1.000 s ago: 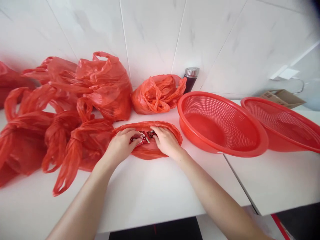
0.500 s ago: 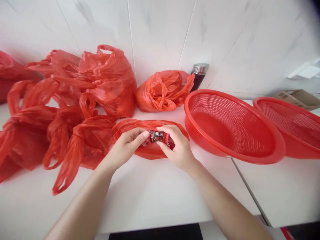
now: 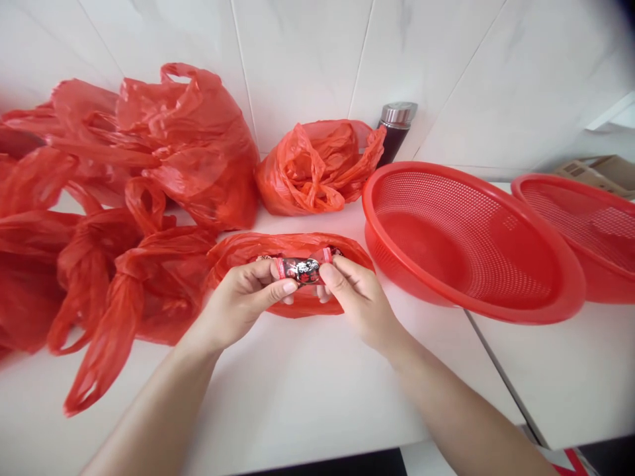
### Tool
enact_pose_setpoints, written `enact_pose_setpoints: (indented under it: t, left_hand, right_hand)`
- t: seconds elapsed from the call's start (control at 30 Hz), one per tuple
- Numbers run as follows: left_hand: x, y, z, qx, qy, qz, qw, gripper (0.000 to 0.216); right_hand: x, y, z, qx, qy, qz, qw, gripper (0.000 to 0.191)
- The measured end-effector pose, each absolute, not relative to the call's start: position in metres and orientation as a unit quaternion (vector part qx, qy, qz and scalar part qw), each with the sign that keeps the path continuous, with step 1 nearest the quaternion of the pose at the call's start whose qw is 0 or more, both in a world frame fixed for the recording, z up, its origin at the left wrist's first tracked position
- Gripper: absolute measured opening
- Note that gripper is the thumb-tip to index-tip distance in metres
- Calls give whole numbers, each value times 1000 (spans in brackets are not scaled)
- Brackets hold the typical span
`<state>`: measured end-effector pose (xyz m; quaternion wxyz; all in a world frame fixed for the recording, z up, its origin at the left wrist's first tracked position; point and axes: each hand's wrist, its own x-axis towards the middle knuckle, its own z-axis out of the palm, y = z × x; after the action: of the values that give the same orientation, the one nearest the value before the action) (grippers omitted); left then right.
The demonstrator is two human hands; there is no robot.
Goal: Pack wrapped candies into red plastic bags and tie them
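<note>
A small wrapped candy (image 3: 301, 269) with a dark, red and white wrapper is held level between both hands. My left hand (image 3: 243, 301) pinches its left twisted end. My right hand (image 3: 358, 297) pinches its right end. Both hands hover just above an open red plastic bag (image 3: 238, 250) lying on the white counter (image 3: 307, 383). More wrapped pieces show inside the bag behind the candy.
Several knotted red plastic bags (image 3: 149, 152) pile up at the left and another red bag (image 3: 317, 168) sits against the tiled wall. A dark flask (image 3: 394, 129) stands behind it. Two red mesh baskets (image 3: 471, 238) (image 3: 585, 225) rest at the right.
My hands went from reaching into the open bag to lifting one wrapped candy out, and now hold it by both ends. The camera has shifted slightly right.
</note>
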<state>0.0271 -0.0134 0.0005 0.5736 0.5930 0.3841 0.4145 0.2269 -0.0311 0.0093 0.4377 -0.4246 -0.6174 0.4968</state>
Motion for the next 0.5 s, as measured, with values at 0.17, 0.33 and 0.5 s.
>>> enact_pose_setpoints:
  t: [0.17,0.33,0.5]
  left_hand:
    - [30,-15,6,630,341,367,593,17]
    - [33,-18,7,633,320,354,609,19]
    - [35,-19,2,594,311,399,625,18]
  right_hand:
    - [228,-25,6,-347,-561,597,456,37]
    - [232,-21,5,-324,-562,603,463,37]
    - [235,-21,5,-335,-608,576,431,39]
